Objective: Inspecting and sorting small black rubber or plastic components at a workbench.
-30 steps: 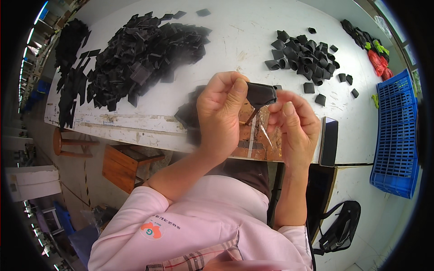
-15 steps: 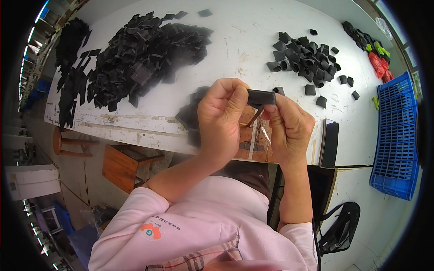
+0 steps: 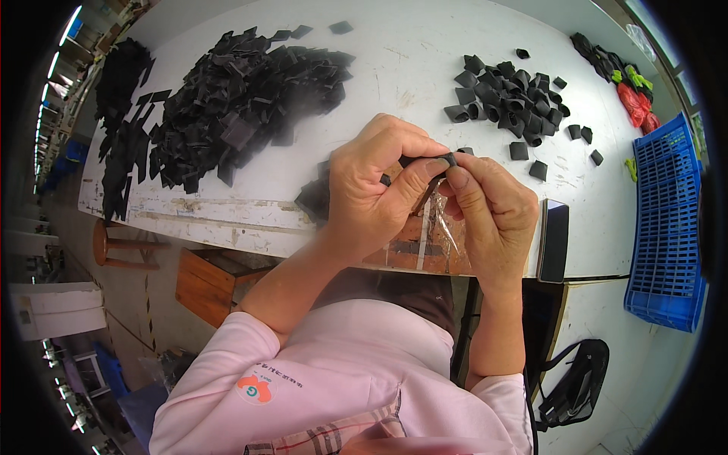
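Note:
Over the table's front edge, both hands meet at a small black piece of flat material (image 3: 453,158), which is bent between the fingertips. My left hand (image 3: 371,186) is closed on it, thumb on top and covering much of it. My right hand (image 3: 497,208) pinches its right end between thumb and fingers. Beneath the hands is a brown board (image 3: 403,254) with clear film on it. A few black pieces (image 3: 311,199) lie beside the left wrist, partly hidden. Farther off is a large heap of flat black pieces (image 3: 243,114) at left, and a smaller pile of black loops (image 3: 512,98) at right.
Dark strips (image 3: 117,152) lie along the white table's (image 3: 402,76) left end. A phone-like dark slab (image 3: 553,241) rests right of my right hand. A blue plastic crate (image 3: 666,227) stands at far right. A black bag (image 3: 576,387) and wooden stool (image 3: 125,244) are lower down.
The black piece was held out straight and flat between my hands; now it is bent. My left thumb has slid right over it, and the right hand has shifted slightly right.

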The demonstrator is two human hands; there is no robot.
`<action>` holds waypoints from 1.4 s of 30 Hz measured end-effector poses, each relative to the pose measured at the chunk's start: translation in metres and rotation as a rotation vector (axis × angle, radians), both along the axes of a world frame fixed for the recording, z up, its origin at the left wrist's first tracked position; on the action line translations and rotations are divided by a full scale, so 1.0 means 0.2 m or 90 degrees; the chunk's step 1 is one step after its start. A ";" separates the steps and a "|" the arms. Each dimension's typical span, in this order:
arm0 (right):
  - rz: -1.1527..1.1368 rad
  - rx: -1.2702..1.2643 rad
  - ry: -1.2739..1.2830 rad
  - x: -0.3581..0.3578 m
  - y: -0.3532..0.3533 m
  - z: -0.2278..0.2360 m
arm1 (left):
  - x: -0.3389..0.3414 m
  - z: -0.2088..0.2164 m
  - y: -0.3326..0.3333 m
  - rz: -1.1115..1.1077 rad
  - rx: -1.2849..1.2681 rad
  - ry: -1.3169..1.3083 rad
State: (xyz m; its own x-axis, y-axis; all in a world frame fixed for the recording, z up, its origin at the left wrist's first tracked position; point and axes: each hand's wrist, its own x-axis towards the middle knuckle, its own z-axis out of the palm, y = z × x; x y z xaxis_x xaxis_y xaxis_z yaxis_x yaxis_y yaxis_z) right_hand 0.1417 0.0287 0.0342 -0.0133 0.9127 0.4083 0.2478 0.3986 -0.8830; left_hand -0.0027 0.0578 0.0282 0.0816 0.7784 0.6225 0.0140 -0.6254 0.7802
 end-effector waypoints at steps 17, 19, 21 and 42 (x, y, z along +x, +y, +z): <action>-0.044 0.048 -0.079 -0.03 0.03 0.05 | 0.02 -0.02 0.00 -0.030 -0.042 -0.056; -0.052 0.077 -0.052 -0.02 -0.02 0.10 | 0.02 0.01 -0.05 -0.045 -0.049 -0.111; -0.087 0.095 0.004 -0.03 -0.09 0.14 | 0.02 0.03 -0.11 -0.038 -0.017 -0.194; -0.065 0.096 -0.153 -0.14 -0.41 -0.09 | -0.17 -0.13 -0.50 -0.101 -0.433 -0.115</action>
